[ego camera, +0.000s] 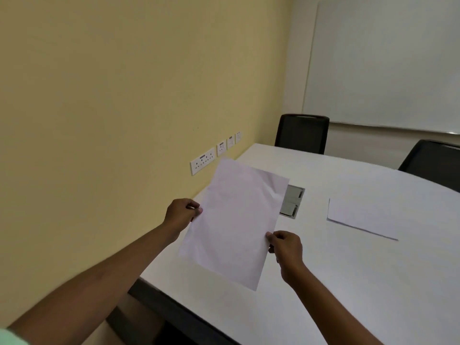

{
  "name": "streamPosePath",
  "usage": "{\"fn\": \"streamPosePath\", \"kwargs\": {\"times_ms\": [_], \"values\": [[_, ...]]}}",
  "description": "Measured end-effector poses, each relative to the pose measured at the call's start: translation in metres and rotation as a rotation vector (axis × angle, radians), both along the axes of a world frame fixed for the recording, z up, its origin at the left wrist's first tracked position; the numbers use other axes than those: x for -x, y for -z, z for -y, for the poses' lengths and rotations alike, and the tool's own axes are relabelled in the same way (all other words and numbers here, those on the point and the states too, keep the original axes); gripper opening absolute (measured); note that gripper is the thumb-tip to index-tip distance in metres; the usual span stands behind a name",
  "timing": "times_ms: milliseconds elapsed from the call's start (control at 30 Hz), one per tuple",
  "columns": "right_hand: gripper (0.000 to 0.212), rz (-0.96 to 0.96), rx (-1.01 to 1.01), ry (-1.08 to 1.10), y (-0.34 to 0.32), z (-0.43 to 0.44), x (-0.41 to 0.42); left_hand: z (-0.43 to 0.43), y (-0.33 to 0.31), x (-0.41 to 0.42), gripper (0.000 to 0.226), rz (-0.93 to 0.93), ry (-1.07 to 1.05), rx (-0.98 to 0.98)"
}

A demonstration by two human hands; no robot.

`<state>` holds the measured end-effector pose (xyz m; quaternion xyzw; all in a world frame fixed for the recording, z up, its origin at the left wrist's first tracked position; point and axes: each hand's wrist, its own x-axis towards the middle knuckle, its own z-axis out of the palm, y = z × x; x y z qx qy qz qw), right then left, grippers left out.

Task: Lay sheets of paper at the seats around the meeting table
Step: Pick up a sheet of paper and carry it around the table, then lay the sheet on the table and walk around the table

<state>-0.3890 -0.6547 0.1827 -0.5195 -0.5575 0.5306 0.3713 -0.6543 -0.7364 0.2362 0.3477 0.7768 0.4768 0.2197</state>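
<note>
A person's left hand point(183, 213) pinches the left long edge of a white paper sheet point(234, 222), held tilted just above the near corner of a white meeting table point(348, 282), its long axis running away from the body toward the wall sockets point(202, 161). The right hand point(286, 249) pinches the opposite edge lower down, so both hands share the thin, slightly creased sheet. Right of it lie a grey cable hatch point(292, 202), a second sheet point(361, 217) flat before two dark chairs point(302, 133).

Floor box point(291, 201) half behind sheet point(234, 220)
</note>
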Motion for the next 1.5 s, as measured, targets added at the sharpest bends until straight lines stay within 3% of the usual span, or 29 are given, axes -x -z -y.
{"fn": "streamPosePath", "kwargs": {"times_ms": [300, 433, 567, 733, 967, 1400, 1500], "values": [[0.027, 0.166, 0.199, 0.049, 0.098, -0.059, 0.07, -0.08, 0.117, 0.084, 0.009, 0.081, 0.145, 0.308], [0.025, 0.261, 0.244, 0.087, 0.148, -0.078, 0.097, -0.117, 0.174, 0.116, 0.012, 0.023, 0.221, 0.407], [0.037, 0.334, 0.311, 0.134, 0.189, -0.076, 0.11, -0.13, 0.217, 0.121, 0.014, -0.074, 0.281, 0.52], [0.032, 0.44, 0.373, 0.202, 0.236, -0.079, 0.12, -0.148, 0.271, 0.126, 0.016, -0.187, 0.359, 0.624], [0.046, 0.589, 0.352, 0.177, 0.259, -0.088, 0.118, -0.154, 0.301, 0.123, 0.014, -0.422, 0.409, 0.722], [0.044, 0.649, 0.419, 0.209, 0.27, -0.095, 0.124, -0.164, 0.321, 0.116, 0.024, -0.545, 0.416, 0.779], [0.033, 0.699, 0.412, 0.21, 0.262, -0.094, 0.122, -0.164, 0.316, 0.114, 0.03, -0.565, 0.425, 0.796]]}}
